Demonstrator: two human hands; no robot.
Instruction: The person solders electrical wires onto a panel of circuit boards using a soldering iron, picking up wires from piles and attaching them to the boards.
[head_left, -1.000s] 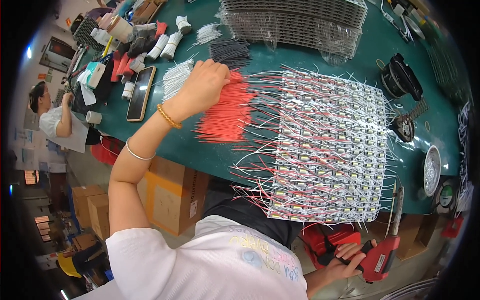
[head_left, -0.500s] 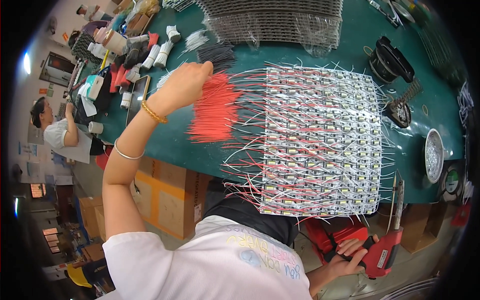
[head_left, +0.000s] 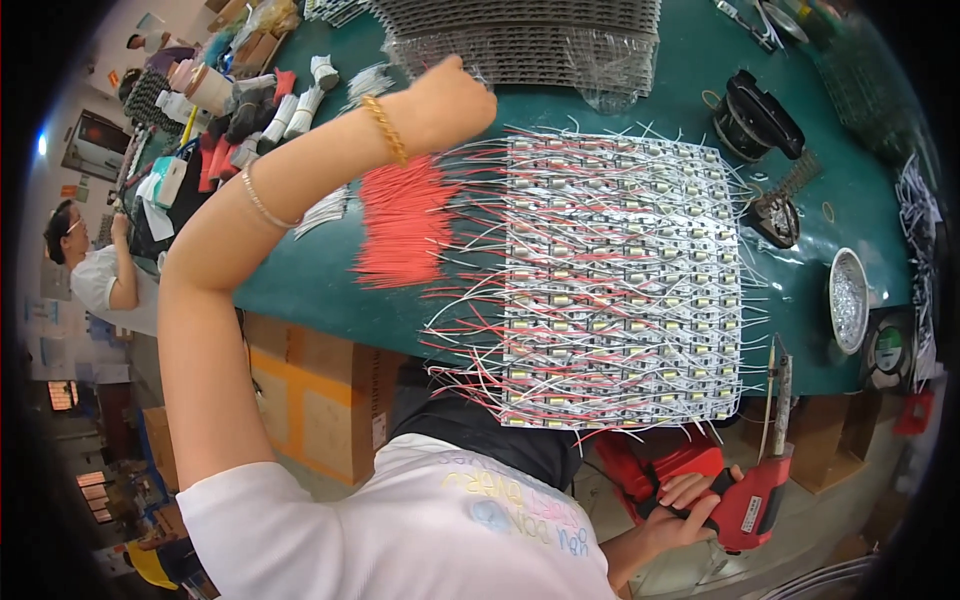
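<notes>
While your left hand (head_left: 450,105) hung near the top middle of the frame, its fingers were curled in and turned away, so I could not tell if it pinched anything. Your right hand (head_left: 680,505), at the lower right, was wrapped around the handle of a red soldering gun (head_left: 750,505). The gun's tip pointed up, close to the right edge of the big sheet of circuit boards (head_left: 620,280), which lay right of the middle with red and white wires poking out all over.

The red wire pile (head_left: 402,225) sat just left of the sheet on the green table (head_left: 310,285), below your left forearm. If that arm dipped, it could have swept the loose pile into a mess. Wire ends from the sheet reached toward the pile, so a quick pull might have snagged them and tugged the sheet crooked. The sheet's bottom edge seemed to stick out toward your lap, so a bump from your body could have pushed it. If the gun was hot and leaned left, its tip might have burned the wires there.
</notes>
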